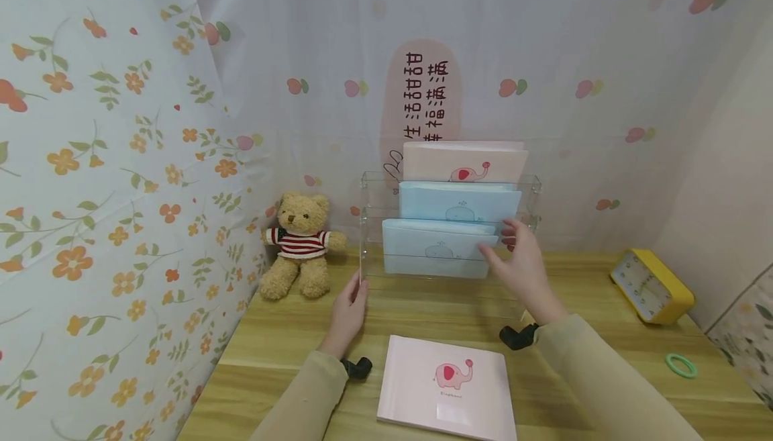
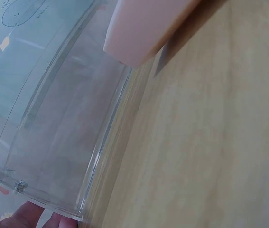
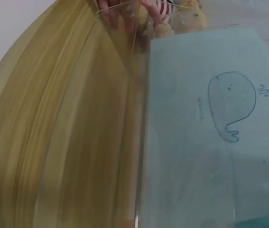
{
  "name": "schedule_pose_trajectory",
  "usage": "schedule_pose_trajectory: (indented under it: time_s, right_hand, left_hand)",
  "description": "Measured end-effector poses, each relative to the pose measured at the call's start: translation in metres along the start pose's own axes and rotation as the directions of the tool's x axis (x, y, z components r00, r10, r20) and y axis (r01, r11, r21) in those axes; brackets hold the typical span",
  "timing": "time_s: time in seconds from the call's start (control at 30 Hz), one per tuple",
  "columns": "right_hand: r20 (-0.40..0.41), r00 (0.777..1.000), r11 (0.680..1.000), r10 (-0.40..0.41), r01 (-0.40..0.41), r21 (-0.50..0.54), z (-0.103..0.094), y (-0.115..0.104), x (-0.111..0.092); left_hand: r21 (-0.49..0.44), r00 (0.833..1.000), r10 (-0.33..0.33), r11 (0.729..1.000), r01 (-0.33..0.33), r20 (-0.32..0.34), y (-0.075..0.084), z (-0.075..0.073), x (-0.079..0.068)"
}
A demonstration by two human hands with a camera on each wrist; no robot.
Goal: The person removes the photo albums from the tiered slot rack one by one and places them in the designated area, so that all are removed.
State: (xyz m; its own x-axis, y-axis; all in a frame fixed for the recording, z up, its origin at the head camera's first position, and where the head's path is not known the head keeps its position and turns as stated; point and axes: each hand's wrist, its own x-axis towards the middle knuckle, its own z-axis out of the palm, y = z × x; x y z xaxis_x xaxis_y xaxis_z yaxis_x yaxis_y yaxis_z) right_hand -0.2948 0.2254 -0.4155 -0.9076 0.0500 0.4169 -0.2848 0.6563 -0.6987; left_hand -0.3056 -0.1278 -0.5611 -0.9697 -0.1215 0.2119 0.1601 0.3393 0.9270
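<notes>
Standing beside the right hand's (image 1: 524,264) parted fingers, the front blue booklet (image 1: 417,253), probably light, bendy, best pinched by its corner, is being held by a clear rack (image 1: 364,239), itself being gripped by the left hand (image 1: 347,315).

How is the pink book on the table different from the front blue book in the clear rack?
The pink book lies flat on the table; the blue book stands in the clear rack.
The pink book shows an elephant; the blue book, a whale.
Both have an animal drawing.
</notes>
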Motion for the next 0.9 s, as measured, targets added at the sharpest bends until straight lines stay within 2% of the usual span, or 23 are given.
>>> schedule_pose_trajectory:
  time_s: [0.13, 0.23, 0.37, 0.5, 0.7, 0.9]
  right_hand:
    - [0.030, 0.999, 1.000, -0.016, 0.016, 0.021, 0.006, -0.008, 0.008]
    - [0.039, 0.998, 0.999, -0.047, 0.048, -0.006, 0.010, -0.013, 0.011]
    - [0.026, 0.995, 0.995, -0.093, 0.094, -0.041, 0.017, -0.016, 0.015]
    - [0.024, 0.994, 0.993, -0.111, 0.112, -0.023, 0.023, -0.018, 0.018]
    - [0.046, 0.994, 0.994, -0.095, 0.092, 0.053, 0.029, -0.017, 0.020]
    - [0.044, 0.997, 0.997, -0.069, 0.068, 0.037, 0.031, -0.018, 0.019]
  left_hand:
    - [-0.009, 1.000, -0.004, 1.000, 0.004, 0.002, 0.001, -0.001, 0.000]
    - [-0.014, 1.000, -0.007, 1.000, 0.007, 0.004, 0.000, -0.001, 0.000]
    - [-0.010, 1.000, 0.003, 1.000, -0.003, 0.005, -0.003, 0.000, 0.000]
    - [-0.013, 1.000, 0.009, 1.000, -0.008, 0.003, -0.004, 0.000, 0.000]
    - [-0.028, 1.000, -0.002, 1.000, 0.003, 0.017, 0.001, -0.001, -0.002]
    - [-0.041, 1.000, -0.002, 0.999, 0.003, 0.024, 0.004, -0.003, -0.003]
